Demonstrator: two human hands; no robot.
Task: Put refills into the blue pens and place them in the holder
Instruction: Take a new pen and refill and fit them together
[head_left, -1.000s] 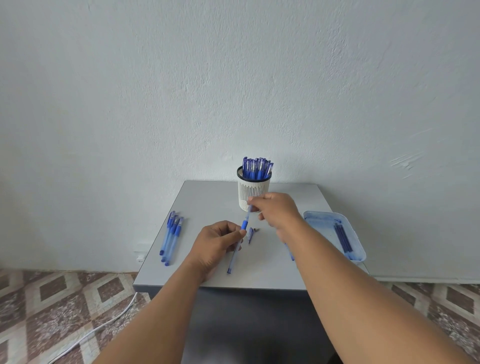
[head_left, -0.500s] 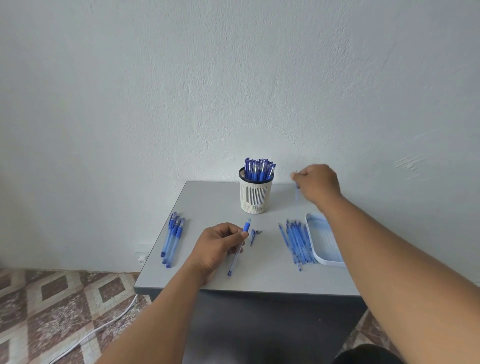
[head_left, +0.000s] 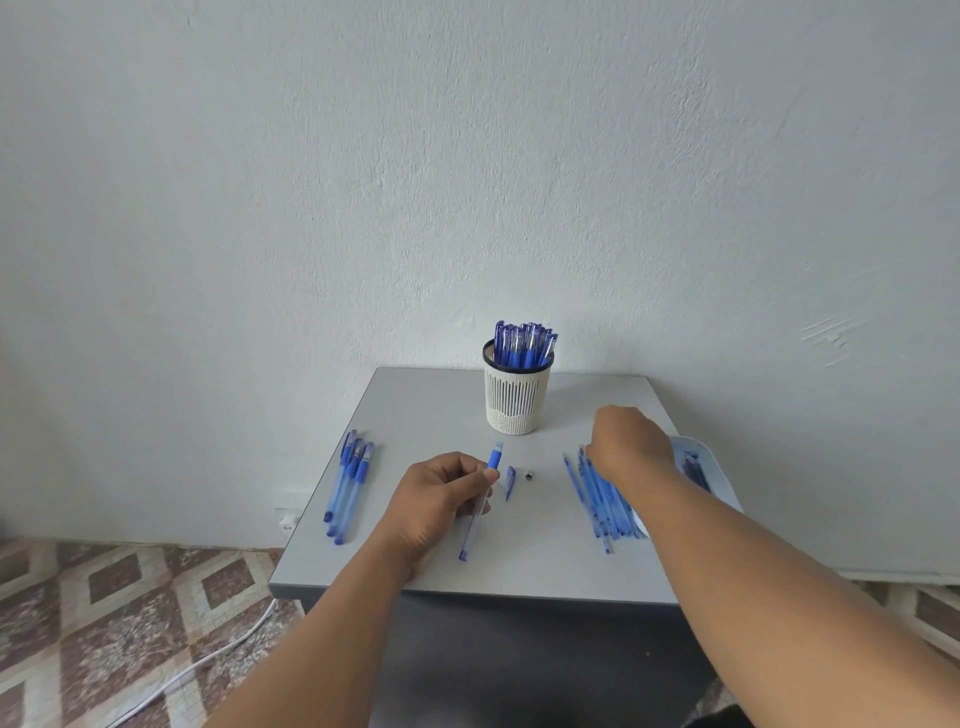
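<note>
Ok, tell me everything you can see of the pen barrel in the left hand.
The pen barrel is a slim tube of clear, pale blue plastic with a solid blue grip sleeve near its far end and a small blue plug at its near end. The far end looks open, with no tip fitted. It lies slanted, far end up towards the holder, near end over the table. The left hand grips it just below the sleeve, between thumb and curled fingers. Whether the near end touches the table cannot be told.

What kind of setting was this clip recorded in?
Probably a plain room at home or in a small office: a small grey table pushed against a bare white plaster wall, a patterned tile floor, and a white cable running across it.
</note>
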